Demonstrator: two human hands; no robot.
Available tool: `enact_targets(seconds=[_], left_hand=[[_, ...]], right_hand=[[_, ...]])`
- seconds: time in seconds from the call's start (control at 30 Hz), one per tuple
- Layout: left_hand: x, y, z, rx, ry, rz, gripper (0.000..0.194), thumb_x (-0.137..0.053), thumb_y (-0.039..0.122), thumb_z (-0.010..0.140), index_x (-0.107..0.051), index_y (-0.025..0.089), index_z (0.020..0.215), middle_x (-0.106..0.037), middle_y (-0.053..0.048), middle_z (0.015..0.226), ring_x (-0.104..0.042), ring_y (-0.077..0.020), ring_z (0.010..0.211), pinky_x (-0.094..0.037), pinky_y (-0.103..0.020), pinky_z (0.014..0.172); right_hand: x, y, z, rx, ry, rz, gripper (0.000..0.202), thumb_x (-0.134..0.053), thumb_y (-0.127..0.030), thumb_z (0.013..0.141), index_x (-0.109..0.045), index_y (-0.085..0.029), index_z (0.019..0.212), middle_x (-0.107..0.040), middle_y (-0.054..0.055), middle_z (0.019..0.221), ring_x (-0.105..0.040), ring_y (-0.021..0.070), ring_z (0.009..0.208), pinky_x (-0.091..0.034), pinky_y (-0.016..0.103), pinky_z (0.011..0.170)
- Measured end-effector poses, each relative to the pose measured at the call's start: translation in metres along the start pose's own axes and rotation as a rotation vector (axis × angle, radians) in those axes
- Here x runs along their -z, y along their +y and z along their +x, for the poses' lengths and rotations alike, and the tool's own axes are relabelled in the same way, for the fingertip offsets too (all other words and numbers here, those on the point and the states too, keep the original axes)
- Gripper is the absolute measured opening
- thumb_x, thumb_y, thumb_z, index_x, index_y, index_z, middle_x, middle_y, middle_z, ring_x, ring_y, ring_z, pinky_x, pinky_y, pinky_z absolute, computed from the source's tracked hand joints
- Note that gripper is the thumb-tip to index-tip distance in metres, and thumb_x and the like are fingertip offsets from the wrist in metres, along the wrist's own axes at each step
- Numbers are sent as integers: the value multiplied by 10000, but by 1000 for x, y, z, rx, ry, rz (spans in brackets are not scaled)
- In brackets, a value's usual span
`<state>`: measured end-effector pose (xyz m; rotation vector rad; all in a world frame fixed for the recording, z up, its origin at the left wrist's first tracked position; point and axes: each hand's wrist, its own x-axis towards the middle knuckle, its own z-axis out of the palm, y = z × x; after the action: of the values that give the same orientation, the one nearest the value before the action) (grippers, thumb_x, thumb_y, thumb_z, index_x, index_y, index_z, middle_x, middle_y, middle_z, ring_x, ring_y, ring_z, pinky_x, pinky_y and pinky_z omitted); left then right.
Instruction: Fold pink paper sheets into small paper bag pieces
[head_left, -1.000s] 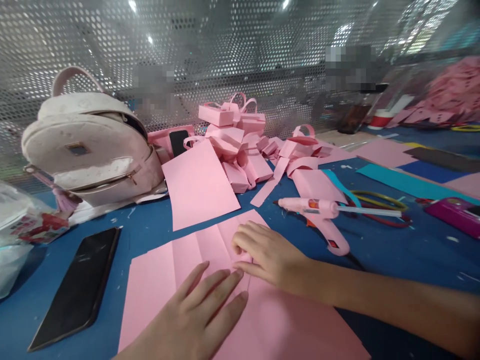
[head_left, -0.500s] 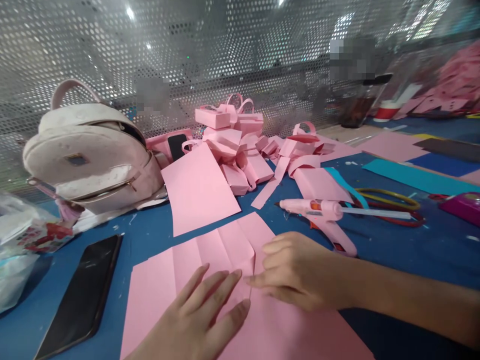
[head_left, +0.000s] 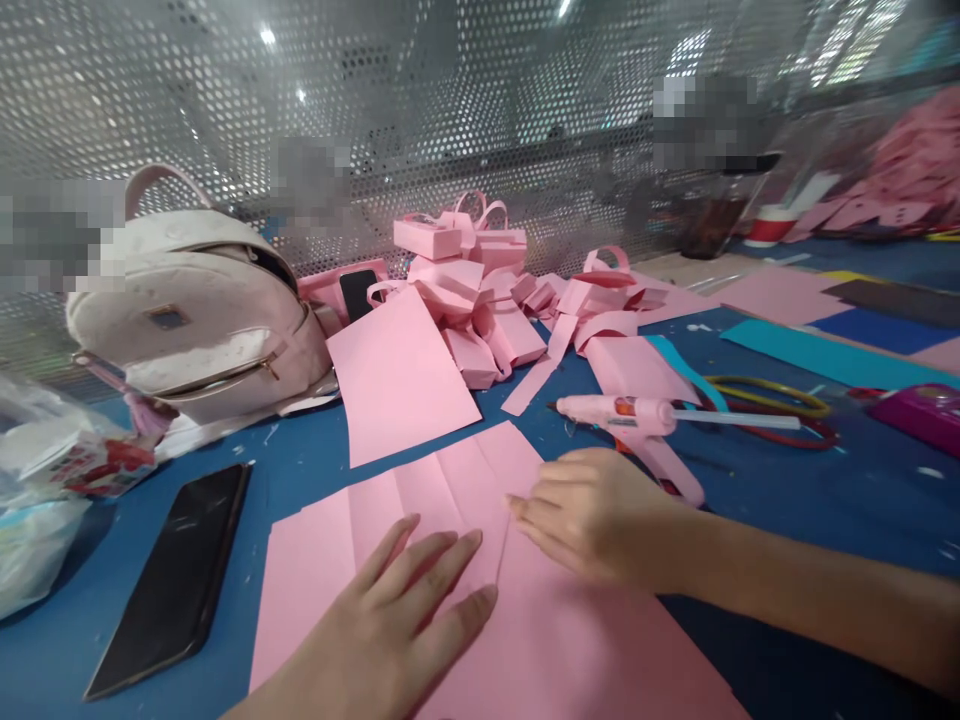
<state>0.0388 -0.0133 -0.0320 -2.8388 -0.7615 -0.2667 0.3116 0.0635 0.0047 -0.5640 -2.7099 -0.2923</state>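
Observation:
A creased sheet of pink paper [head_left: 450,490] lies on a larger stack of pink paper [head_left: 600,660] in front of me. My left hand [head_left: 397,610] is spread flat over the creased sheet, fingers apart, pressing on it. At that sheet's right folded edge, my right hand [head_left: 585,515] has its fingers drawn together, the fingertips on the paper. Its thumb is mostly hidden. Just beyond the right hand rests a pink glue gun [head_left: 637,412] with a clear glue stick in its back, pointing left.
Behind the sheets are another pink sheet [head_left: 405,375] and a heap of small pink paper bags [head_left: 480,290]. To the left lie a black phone [head_left: 172,580], a white backpack [head_left: 195,310] and a plastic bag [head_left: 30,540]. Blue card strips [head_left: 832,355] and cords [head_left: 780,395] lie right.
My right hand has slid a little away from me along the fold, and its outstretched index finger has drawn in with the others. The left hand stays on the paper. The view has shifted slightly.

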Motion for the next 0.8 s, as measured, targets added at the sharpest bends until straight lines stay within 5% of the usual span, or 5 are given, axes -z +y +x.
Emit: enact_targets(seconds=[0.07, 0.2, 0.33, 0.63, 0.8], left_hand=[[0, 0, -1, -3, -7, -4, 729, -361, 688, 957, -454, 177, 1469, -430, -171, 1549, -445, -328, 1377, -164, -583, 1206], [4, -3, 0, -18, -5, -7, 738, -358, 680, 963, -437, 162, 1482, -450, -165, 1537, -450, -317, 1376, -194, -574, 1203], [5, -2, 2, -19, 29, 47, 720, -337, 666, 976, -428, 176, 1496, -489, -152, 1509, -471, -304, 1358, -162, -566, 1212], [16, 6, 3, -63, 56, 322, 384, -428, 281, 1049, -572, 151, 1381, -566, -112, 1440, -447, -312, 1384, -62, -571, 1237], [23, 5, 0, -53, 25, 328, 431, -315, 96, 1026, -567, 140, 1373, -540, -65, 1473, -387, -273, 1435, -27, -521, 1264]], right_hand=[[-2, -5, 1, 68, 56, 33, 321, -453, -191, 999, -686, -178, 778, -608, 3, 604, -490, 149, 557, -262, 341, 540], [0, -9, 5, 229, -36, 242, 222, -494, -250, 1006, -693, -167, 1059, -696, 41, 857, -586, 177, 780, -423, 329, 635], [1, -6, 7, 223, -84, 433, 231, -519, -230, 990, -680, -152, 1135, -712, 85, 1102, -617, 208, 997, -485, 349, 808], [4, -5, 10, 158, -147, 457, 213, -502, -224, 1003, -704, -166, 1039, -709, 70, 985, -605, 200, 902, -459, 331, 799], [4, -3, 10, 179, -174, 448, 202, -508, -226, 1001, -697, -155, 996, -693, 59, 961, -588, 186, 897, -460, 325, 795]])
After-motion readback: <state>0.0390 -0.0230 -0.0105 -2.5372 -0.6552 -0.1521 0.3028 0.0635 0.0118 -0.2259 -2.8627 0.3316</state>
